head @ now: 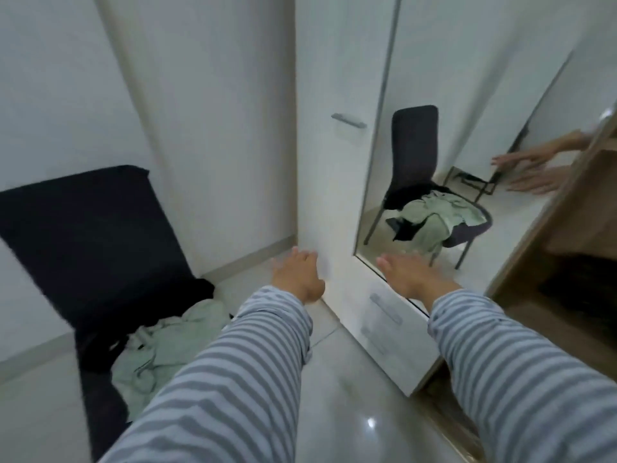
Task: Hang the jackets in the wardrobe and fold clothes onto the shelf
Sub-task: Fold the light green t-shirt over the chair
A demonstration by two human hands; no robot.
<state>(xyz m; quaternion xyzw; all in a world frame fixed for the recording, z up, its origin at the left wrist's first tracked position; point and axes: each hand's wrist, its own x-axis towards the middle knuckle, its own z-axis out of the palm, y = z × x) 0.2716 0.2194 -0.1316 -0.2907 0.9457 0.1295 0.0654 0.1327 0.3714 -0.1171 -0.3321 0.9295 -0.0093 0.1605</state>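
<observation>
Both hands, left hand [297, 277] and right hand [405, 275], spread and empty; pale green clothes [160, 349] heaped on dark chair [83, 235], near left, judged soft, light, best gathered at collar.

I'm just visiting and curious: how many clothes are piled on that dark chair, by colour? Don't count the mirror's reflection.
Pale green garments: 1, crumpled on the seat
Black garments: 1, partly under the green one; blur hides whether it is more than one piece
Total: 2 on the chair
</observation>
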